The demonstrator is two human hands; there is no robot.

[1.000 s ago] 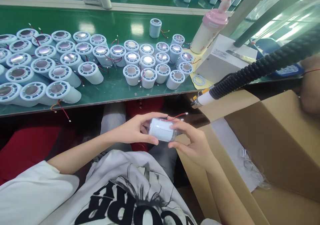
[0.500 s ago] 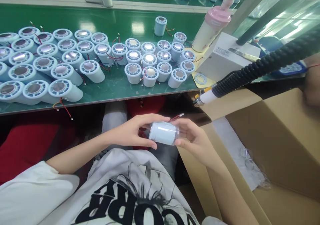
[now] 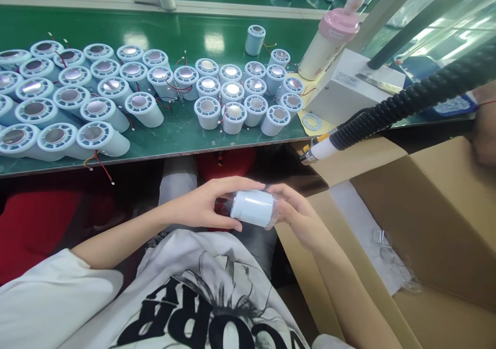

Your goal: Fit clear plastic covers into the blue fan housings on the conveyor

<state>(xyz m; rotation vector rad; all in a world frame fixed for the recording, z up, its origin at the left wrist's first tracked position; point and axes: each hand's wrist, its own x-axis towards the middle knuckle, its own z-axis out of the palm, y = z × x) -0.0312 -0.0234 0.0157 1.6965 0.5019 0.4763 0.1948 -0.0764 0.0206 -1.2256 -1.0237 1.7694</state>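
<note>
A: Where is the pale-blue cylinder [image 3: 253, 208]?
B: Above the lap [image 3: 258, 253], short of the tabletop [image 3: 174, 146] edge; the left hand [image 3: 209, 203] grasps one end, the right hand [image 3: 303, 216] the other, over clear film [image 3: 273, 219].
A: Hazards?
B: A loosened grip could let it slip; rightward, the nozzle [image 3: 324, 150] could snag it. Open room lies between lap and edge.

The single head-worn camera faces forward and steeply down from above the wearer's shirt [image 3: 186, 287], which fills the lower edge. It views the wrapped cylinder [image 3: 253, 208] at close range near mid-frame, with the table [image 3: 179, 128] beyond, across the upper part
</note>
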